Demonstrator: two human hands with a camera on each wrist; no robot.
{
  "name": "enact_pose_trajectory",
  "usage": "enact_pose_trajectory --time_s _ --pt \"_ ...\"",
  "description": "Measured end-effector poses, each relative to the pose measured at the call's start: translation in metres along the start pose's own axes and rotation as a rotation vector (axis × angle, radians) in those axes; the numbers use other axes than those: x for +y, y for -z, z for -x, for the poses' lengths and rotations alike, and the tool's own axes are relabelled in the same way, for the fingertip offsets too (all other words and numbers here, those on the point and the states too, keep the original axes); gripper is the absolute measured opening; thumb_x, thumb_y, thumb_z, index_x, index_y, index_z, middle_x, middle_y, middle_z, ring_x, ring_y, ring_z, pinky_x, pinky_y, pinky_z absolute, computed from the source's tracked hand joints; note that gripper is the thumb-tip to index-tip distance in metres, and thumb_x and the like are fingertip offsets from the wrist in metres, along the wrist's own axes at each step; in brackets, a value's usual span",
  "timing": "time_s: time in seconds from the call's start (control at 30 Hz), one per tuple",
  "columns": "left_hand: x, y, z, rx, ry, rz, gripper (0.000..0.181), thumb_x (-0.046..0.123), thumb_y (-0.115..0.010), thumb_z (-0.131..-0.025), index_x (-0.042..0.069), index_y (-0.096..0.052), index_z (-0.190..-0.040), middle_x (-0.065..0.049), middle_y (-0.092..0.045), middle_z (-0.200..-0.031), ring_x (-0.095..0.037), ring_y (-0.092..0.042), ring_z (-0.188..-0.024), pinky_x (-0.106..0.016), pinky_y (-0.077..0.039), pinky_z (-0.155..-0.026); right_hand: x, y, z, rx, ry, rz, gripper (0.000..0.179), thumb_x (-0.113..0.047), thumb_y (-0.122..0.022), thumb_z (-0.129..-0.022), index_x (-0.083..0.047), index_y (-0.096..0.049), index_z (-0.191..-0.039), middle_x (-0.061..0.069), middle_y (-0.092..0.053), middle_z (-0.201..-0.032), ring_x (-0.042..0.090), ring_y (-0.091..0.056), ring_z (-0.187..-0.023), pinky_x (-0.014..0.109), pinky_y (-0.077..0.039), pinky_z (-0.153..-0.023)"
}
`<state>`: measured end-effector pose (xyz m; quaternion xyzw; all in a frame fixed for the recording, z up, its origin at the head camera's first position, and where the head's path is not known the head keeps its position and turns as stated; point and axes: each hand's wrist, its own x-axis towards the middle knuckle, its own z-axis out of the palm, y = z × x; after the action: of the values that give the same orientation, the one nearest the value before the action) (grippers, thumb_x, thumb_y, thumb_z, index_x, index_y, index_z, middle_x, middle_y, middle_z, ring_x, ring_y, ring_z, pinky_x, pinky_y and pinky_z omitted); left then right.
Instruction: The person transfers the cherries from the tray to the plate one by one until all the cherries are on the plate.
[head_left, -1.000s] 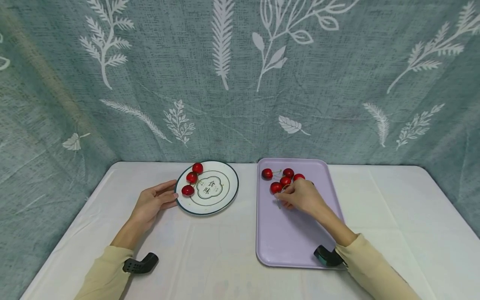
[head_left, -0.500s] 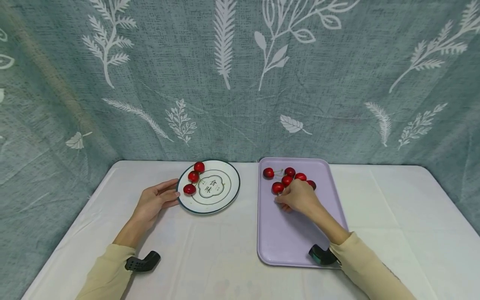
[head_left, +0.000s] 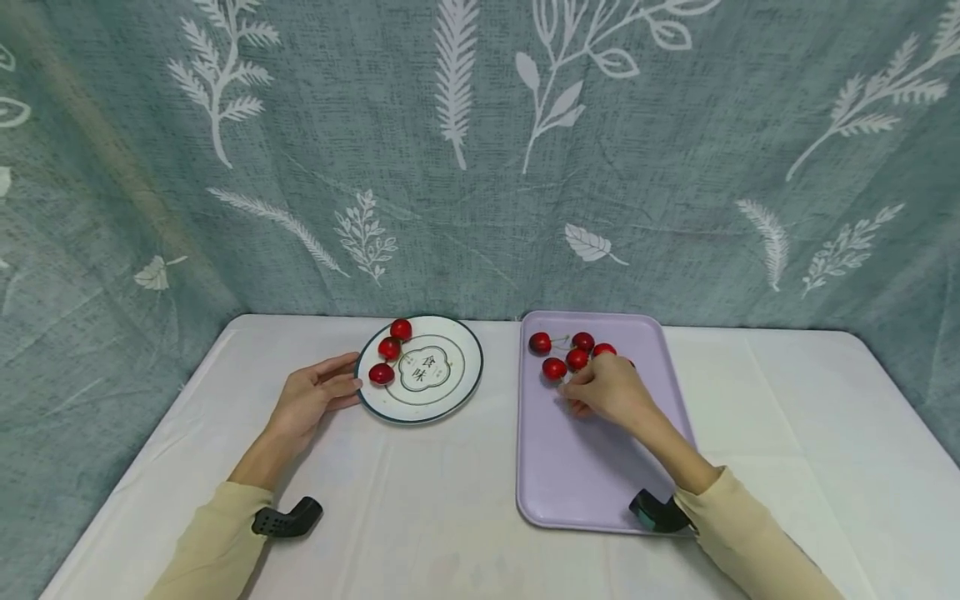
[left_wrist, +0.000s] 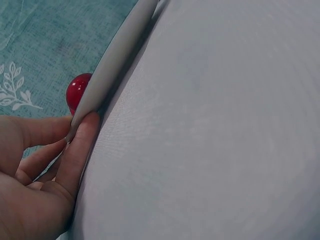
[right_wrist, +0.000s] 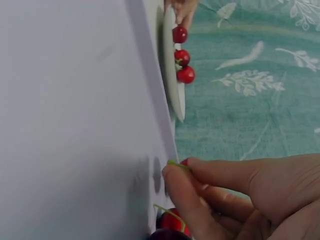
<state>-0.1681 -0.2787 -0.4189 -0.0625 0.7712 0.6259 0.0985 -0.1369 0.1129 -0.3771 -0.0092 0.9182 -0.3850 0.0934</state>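
left hand (head_left: 311, 396): pinched plate (head_left: 446, 398) at rim
right hand (head_left: 609, 392): pinched green stem (right_wrist: 178, 165)
plate: lay near surface (head_left: 420, 500)'s far edge
cherries (head_left: 389, 348): lined plate's left edge, clustered toward tray (head_left: 577, 492)'s far edge

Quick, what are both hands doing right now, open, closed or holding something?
Left hand: closed, gripping the edge of the plate.
Right hand: closed, pinching a stem between thumb and finger.

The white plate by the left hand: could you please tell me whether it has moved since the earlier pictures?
No, the plate has not visibly moved: its gap to the purple tray looks unchanged in the head view.
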Motion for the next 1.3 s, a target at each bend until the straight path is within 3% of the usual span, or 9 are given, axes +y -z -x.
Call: enact_pose_trajectory --time_s 0.17,0.43,0.53,0.77,1.1,1.3 --pt "-0.002 -0.001 0.0 -0.004 -0.007 0.008 0.056 0.001 -0.056 -0.096 -0.001 -0.037 -0.149 -0.026 -0.045 -0.14 0.001 -0.062 -0.094 -0.023 -0.057 -0.086 -0.003 -0.001 -0.005 -0.016 0.025 -0.136 0.017 -0.012 -0.073 -0.087 0.005 -0.077 -0.086 0.009 -0.072 -0.07 0.014 -0.069 -0.064 0.026 -0.061 -0.061" --pt "-0.003 0.0 -0.001 -0.008 -0.013 0.013 0.056 0.001 -0.057 -0.096 -0.001 -0.038 -0.148 -0.026 -0.045 -0.141 0.002 -0.063 -0.093 -0.023 -0.057 -0.086 -0.013 -0.008 -0.015 -0.155 -0.008 -0.587 0.025 -0.004 -0.069 -0.09 0.014 -0.068 -0.107 0.015 -0.074 -0.087 0.014 -0.071 -0.075 0.031 -0.062 -0.076" --pt "-0.003 -0.001 -0.001 -0.011 -0.016 0.014 0.056 0.001 -0.058 -0.096 -0.001 -0.038 -0.148 -0.026 -0.045 -0.141 0.002 -0.063 -0.093 -0.024 -0.057 -0.086 -0.018 -0.011 -0.018 -0.198 -0.029 -0.697 0.028 -0.004 -0.068 -0.091 0.014 -0.066 -0.112 0.014 -0.074 -0.09 0.014 -0.072 -0.079 0.033 -0.06 -0.082" --pt "-0.003 0.001 -0.002 -0.003 -0.003 0.008 0.056 0.002 -0.058 -0.096 0.0 -0.038 -0.149 -0.025 -0.045 -0.141 0.001 -0.062 -0.094 -0.023 -0.057 -0.086 -0.028 -0.017 -0.029 -0.184 -0.045 -0.75 0.031 -0.006 -0.069 -0.091 0.011 -0.066 -0.116 0.013 -0.074 -0.094 0.014 -0.072 -0.082 0.039 -0.057 -0.089" --pt "-0.005 0.001 -0.001 -0.008 -0.009 0.017 0.056 0.005 -0.058 -0.097 0.0 -0.037 -0.149 -0.024 -0.044 -0.142 0.001 -0.061 -0.097 -0.022 -0.057 -0.087 -0.048 -0.041 -0.052 -0.178 -0.022 -0.836 0.029 -0.001 -0.065 -0.092 0.013 -0.064 -0.117 0.011 -0.074 -0.088 0.011 -0.071 -0.075 0.029 -0.061 -0.079" --pt "-0.001 0.003 0.002 -0.014 -0.008 0.033 0.057 0.003 -0.058 -0.096 -0.001 -0.037 -0.149 -0.026 -0.043 -0.144 0.0 -0.062 -0.097 -0.023 -0.057 -0.087 -0.06 -0.053 -0.064 -0.209 -0.049 -0.944 0.03 0.003 -0.06 -0.094 0.018 -0.059 -0.121 0.008 -0.072 -0.083 0.01 -0.07 -0.073 0.024 -0.061 -0.077"
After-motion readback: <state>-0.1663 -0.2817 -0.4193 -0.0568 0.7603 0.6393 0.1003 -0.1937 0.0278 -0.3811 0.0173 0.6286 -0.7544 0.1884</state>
